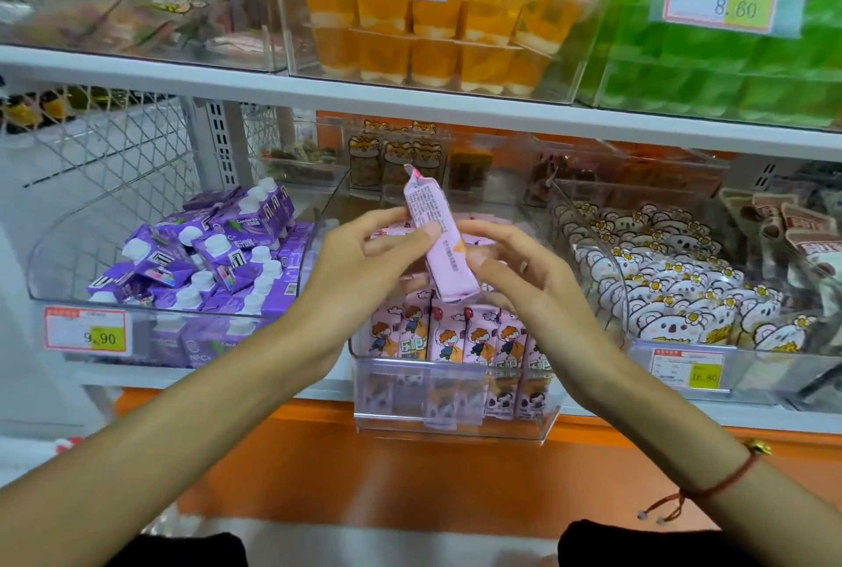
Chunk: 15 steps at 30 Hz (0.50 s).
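Pink snack packet (438,247), printed back toward the camera, held tilted with its upper end leaning left, above the middle clear bin (455,427). The left hand (364,259) pinches the packet at mid-length, thumb across its face and fingers behind. The right hand (524,277) is cupped just beside the packet's lower end, fingers loosely curved; whether it touches the packet cannot be told. The two hands are close together and screen much of the bin's interior. Directly below them, a row of matching pink packets (455,336) stands upright against the bin's front wall. Left: a bin of purple cartons (218,256) with white caps, tagged 9.90 (86,335). Right: a bin of koala-printed packets (660,293), tagged 16.80 (688,368). Behind: fox-faced packs (396,156). Upper shelf (410,98): orange jelly cups (433,38) and green packets (729,79). A red string bracelet (724,482) circles the right wrist.
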Each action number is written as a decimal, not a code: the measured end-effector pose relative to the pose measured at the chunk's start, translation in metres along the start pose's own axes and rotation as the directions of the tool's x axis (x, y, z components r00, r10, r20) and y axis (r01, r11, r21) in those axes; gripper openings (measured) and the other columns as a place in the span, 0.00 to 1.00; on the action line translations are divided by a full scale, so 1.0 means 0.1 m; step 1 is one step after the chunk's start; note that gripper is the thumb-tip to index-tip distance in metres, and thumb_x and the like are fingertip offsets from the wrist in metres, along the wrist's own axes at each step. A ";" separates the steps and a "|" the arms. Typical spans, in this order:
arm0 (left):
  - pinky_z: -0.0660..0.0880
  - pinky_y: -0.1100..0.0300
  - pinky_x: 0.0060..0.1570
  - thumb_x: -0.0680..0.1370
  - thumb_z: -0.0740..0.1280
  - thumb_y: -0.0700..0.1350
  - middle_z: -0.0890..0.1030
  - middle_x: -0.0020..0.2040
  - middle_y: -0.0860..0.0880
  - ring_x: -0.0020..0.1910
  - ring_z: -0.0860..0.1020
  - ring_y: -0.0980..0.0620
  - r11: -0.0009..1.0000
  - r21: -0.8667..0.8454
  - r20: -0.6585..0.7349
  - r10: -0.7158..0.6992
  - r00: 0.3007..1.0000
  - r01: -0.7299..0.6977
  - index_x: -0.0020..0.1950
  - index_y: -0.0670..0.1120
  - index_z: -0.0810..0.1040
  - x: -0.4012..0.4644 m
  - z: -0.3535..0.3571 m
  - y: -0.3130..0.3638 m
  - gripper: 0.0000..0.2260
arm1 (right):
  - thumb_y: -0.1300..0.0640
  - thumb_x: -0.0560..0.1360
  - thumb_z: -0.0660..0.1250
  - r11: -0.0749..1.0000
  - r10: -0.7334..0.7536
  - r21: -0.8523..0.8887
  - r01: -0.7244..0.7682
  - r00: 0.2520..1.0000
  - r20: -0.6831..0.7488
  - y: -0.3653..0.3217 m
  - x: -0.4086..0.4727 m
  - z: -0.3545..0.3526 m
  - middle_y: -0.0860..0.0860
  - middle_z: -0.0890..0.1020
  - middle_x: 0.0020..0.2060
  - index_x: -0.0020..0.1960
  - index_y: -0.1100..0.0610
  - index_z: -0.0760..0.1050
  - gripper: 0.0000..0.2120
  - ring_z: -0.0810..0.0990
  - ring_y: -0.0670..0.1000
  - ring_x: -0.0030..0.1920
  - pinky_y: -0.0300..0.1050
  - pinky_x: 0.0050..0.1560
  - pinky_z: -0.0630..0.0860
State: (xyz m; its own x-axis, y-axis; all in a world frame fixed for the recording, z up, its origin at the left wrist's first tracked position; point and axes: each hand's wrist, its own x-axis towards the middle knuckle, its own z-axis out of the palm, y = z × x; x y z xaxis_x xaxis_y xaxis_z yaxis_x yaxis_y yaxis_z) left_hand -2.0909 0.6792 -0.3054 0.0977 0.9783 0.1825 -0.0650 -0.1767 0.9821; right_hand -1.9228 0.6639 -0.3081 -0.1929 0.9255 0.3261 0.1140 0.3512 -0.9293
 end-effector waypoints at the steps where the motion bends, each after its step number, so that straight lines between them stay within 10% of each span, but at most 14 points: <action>1: 0.80 0.66 0.40 0.76 0.69 0.47 0.86 0.45 0.50 0.45 0.84 0.56 0.997 -0.043 -0.013 -0.058 0.998 0.057 0.64 0.47 0.76 0.00 0.00 0.02 0.17 | 0.56 0.78 0.64 0.999 0.040 0.028 -0.040 0.999 0.005 0.00 0.00 0.01 0.47 0.84 0.47 0.58 0.47 0.78 0.10 0.83 0.46 0.47 0.35 0.46 0.79; 7: 0.78 0.68 0.33 0.75 0.71 0.47 0.86 0.44 0.48 0.37 0.84 0.57 0.960 -0.162 -0.001 -0.231 0.973 0.228 0.58 0.44 0.79 -0.01 0.00 0.04 0.13 | 0.54 0.78 0.64 0.974 0.187 0.130 -0.188 0.982 0.016 -0.01 0.03 0.00 0.54 0.84 0.52 0.55 0.51 0.80 0.09 0.82 0.51 0.45 0.37 0.40 0.77; 15: 0.80 0.64 0.46 0.78 0.67 0.44 0.85 0.51 0.50 0.49 0.84 0.56 0.993 -0.087 0.028 -0.071 0.997 0.073 0.65 0.48 0.74 0.03 -0.03 0.03 0.15 | 0.53 0.72 0.71 0.997 0.071 -0.020 -0.071 0.997 0.038 0.05 -0.02 -0.03 0.52 0.80 0.53 0.63 0.44 0.73 0.21 0.82 0.45 0.49 0.40 0.52 0.78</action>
State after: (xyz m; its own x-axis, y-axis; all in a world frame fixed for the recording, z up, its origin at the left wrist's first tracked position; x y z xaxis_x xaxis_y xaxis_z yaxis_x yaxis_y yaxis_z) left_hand -2.0936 0.6819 -0.3019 0.1299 0.9850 0.1134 -0.1442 -0.0944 0.9850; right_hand -1.9185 0.6640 -0.3128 -0.2213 0.9420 0.2521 0.1466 0.2877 -0.9464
